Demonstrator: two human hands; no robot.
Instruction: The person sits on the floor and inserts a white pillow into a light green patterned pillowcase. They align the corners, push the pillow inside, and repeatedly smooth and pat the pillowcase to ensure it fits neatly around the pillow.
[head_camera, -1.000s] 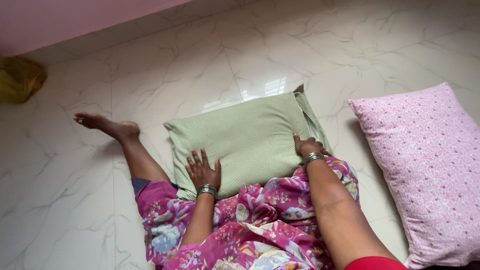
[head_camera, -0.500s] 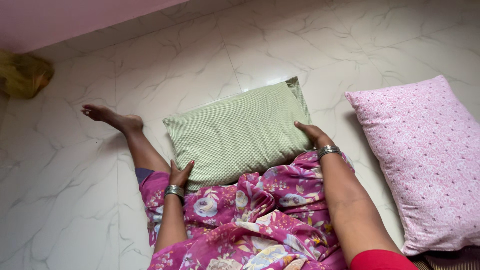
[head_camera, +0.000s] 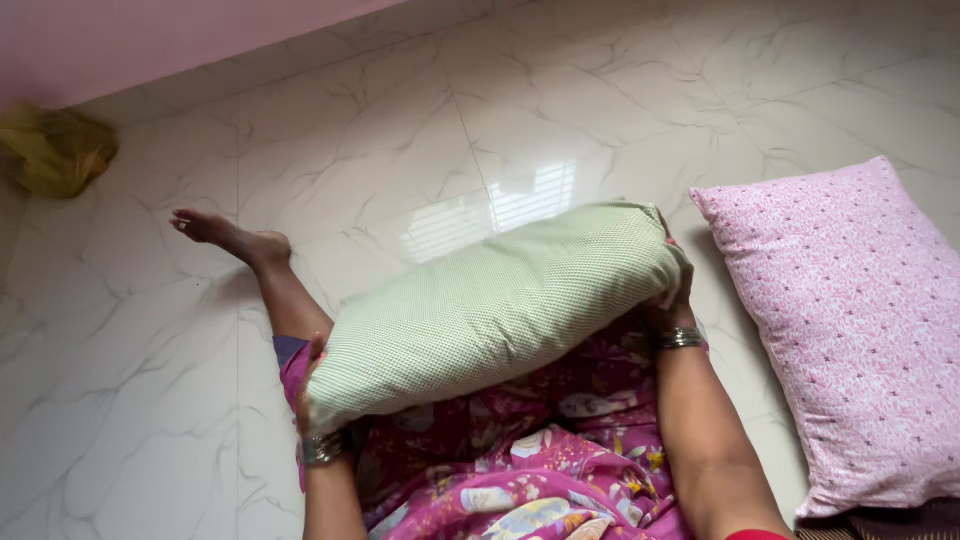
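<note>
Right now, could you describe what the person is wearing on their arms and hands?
Both forearms are bare. The right wrist carries a stack of silvery metal bangles, and the left wrist has similar bangles. A red sleeve edge shows on the right upper arm. The hands are mostly hidden, so I cannot tell about rings.

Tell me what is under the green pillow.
Under the green pillow, the floral dress over the lap shows. Left hand and right hand grip its ends, palms mostly covered.

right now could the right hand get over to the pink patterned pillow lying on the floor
Probably yes, but not freely. The pink patterned pillow lies just beside the right hand with only bare marble floor between them. That hand, though, grips one end of the green checked pillow, so it would have to let go first.
</note>
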